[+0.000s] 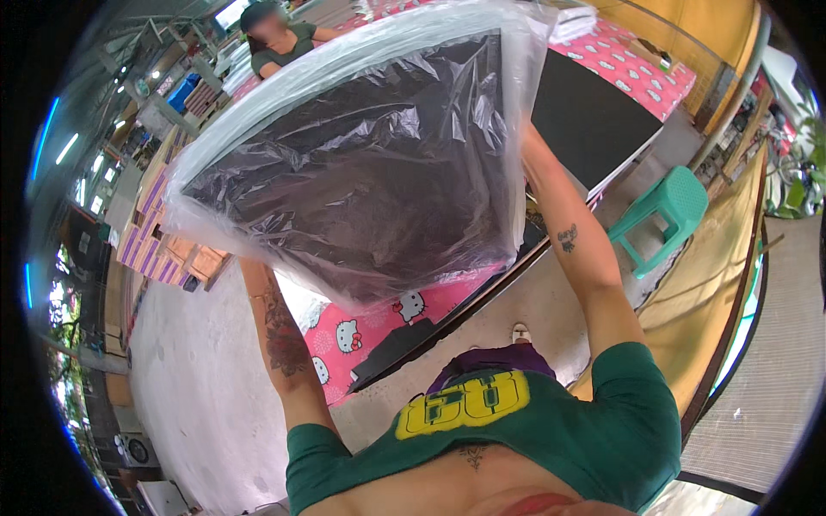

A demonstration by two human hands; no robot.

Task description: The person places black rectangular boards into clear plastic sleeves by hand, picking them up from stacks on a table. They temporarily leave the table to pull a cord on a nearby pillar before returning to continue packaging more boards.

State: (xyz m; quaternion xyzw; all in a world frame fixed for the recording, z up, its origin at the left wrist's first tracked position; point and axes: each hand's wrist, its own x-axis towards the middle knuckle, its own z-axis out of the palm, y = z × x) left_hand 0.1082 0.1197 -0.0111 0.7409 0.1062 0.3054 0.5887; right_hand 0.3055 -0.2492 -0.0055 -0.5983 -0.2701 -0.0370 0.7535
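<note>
A table (658, 90) draped in pink printed cloth spreads beneath a large plastic-wrapped panel (370, 163), raised over its middle between a person's two arms. A bare black panel (594, 120) rests along the table's right edge, partly screened by the wrapped one. Beyond the wrapped panel, a co-worker (297, 47) is visible only from the torso up. A green stool (675, 206) stands off the table's right edge. The wrapped panel's near left side meets the left forearm (280, 335), its right side the right forearm (576, 249); both hands vanish behind it, their grip and finger spread impossible to tell. Glare obscures the panel's face; a dark flat piece (391, 348) near the table's near edge defies identification.
</note>
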